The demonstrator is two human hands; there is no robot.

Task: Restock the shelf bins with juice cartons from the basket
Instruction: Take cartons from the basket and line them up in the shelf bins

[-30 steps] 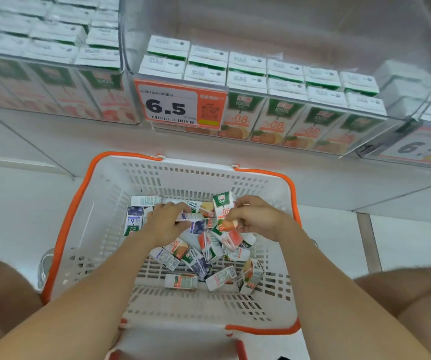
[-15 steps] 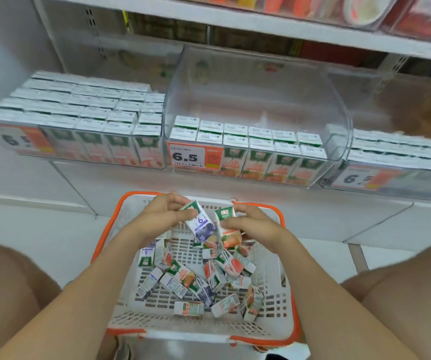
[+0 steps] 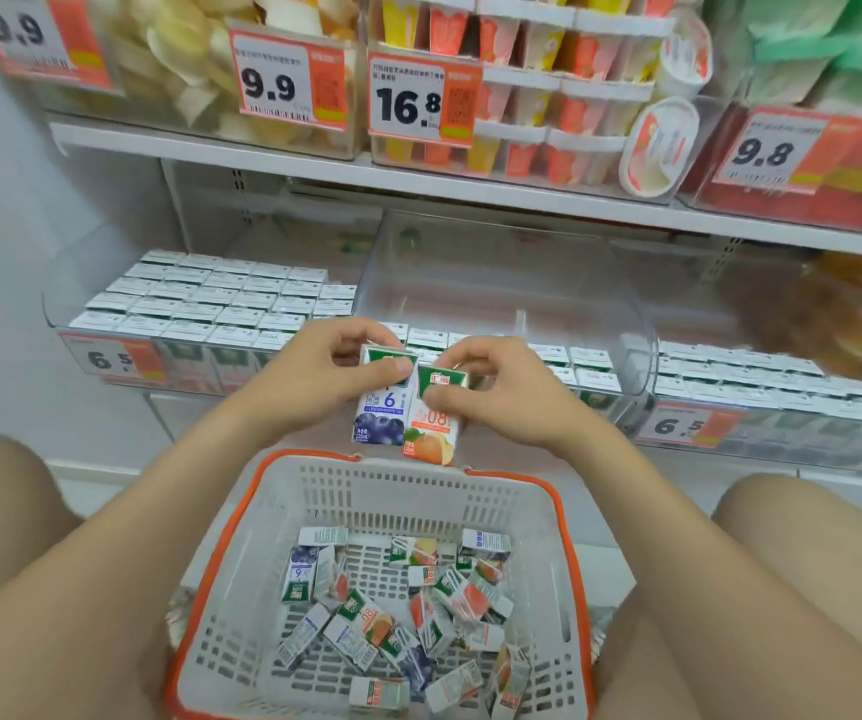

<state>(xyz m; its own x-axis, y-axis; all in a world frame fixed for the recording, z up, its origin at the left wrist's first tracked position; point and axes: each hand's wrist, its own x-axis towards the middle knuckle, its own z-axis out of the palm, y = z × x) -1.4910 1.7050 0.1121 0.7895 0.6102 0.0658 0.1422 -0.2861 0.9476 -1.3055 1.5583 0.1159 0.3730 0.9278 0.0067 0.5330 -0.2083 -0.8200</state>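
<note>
Mid-frame, lifting from basket (image 3: 556, 498) toward shelf bins (image 3: 496, 272), gripping blueberry carton (image 3: 385, 413) in left hand (image 3: 314, 379), orange carton (image 3: 431, 436) in right hand (image 3: 504, 394); next, likely sorting each by flavour.

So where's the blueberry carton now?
Head view, centre: the left hand holds the blueberry carton above the far basket rim, beside the orange carton in the right hand.
</note>
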